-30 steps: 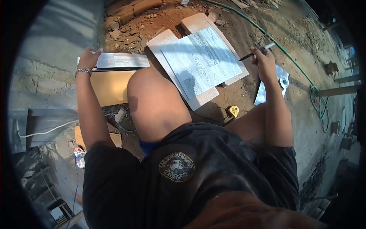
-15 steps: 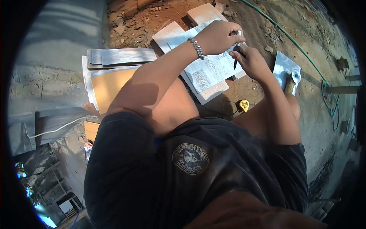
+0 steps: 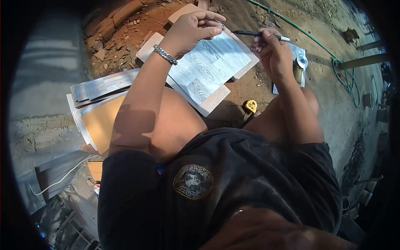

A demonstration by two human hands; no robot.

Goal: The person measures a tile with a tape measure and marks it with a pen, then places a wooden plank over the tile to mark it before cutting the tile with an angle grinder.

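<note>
My right hand [image 3: 273, 52] pinches a black pen [image 3: 248, 33] with a white end. The pen lies nearly level, its dark tip toward the left. Across from that tip is my left hand [image 3: 193, 33], fingers stretched and thumb apart, a chain bracelet [image 3: 165, 54] on its wrist. A small pale spot shows by the left thumb tip; I cannot make it out. Beneath both hands lies a grey wood-patterned tile [image 3: 216, 62], resting over paler tiles [image 3: 214, 100].
Left of my leg are stacked grey planks [image 3: 106, 87] and a tan board [image 3: 104, 118]. A yellow tape measure [image 3: 250, 106] sits between my knees. An angle grinder [image 3: 300, 66] lies at right, and a green hose [image 3: 300, 31] crosses the ground. Rubble [image 3: 112, 41] is beyond.
My hands have come apart; the left moved left, off the pen's white end. The pen turned from upright to nearly level in my right hand. The whole view shifted slightly.
</note>
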